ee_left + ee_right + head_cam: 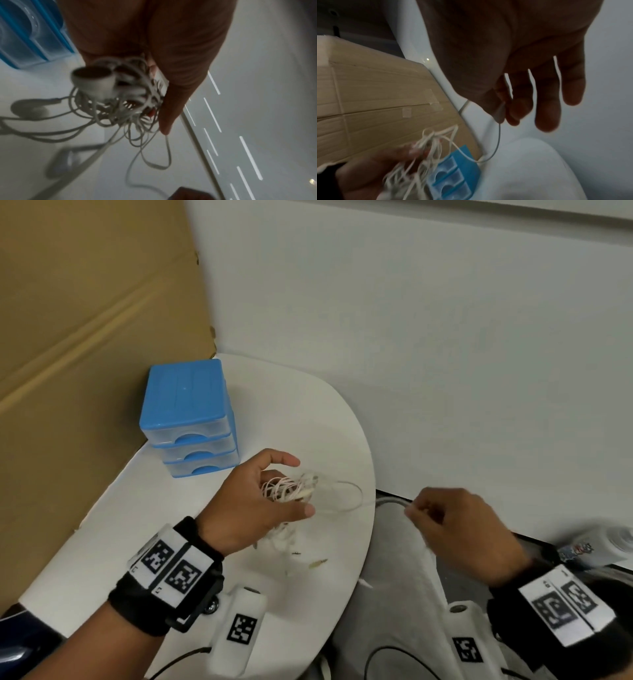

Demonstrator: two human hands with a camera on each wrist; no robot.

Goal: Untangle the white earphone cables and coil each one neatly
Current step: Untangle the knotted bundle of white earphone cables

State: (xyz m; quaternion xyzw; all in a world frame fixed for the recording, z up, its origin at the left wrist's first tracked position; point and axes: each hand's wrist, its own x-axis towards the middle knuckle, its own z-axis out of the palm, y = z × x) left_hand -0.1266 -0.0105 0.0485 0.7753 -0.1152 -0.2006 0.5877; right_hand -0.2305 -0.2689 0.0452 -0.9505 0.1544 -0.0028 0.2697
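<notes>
A tangled bundle of white earphone cables [291,489] hangs above the white table [308,419], gripped in my left hand [274,491]. In the left wrist view the bundle [123,100] shows an earbud [93,81] sticking out and loops dangling below my thumb. One strand [349,498] runs from the bundle rightwards to my right hand [416,510], which pinches its end between thumb and forefinger just past the table's right edge. The right wrist view shows that pinched cable end [500,115], the other fingers hanging straight, and the bundle [426,148] blurred below.
A blue three-drawer plastic box [188,419] stands at the back left of the table, against a large cardboard sheet [85,337]. A white wall [445,337] rises behind. Small scraps [317,563] lie on the table near me. A bottle [599,546] lies at the right.
</notes>
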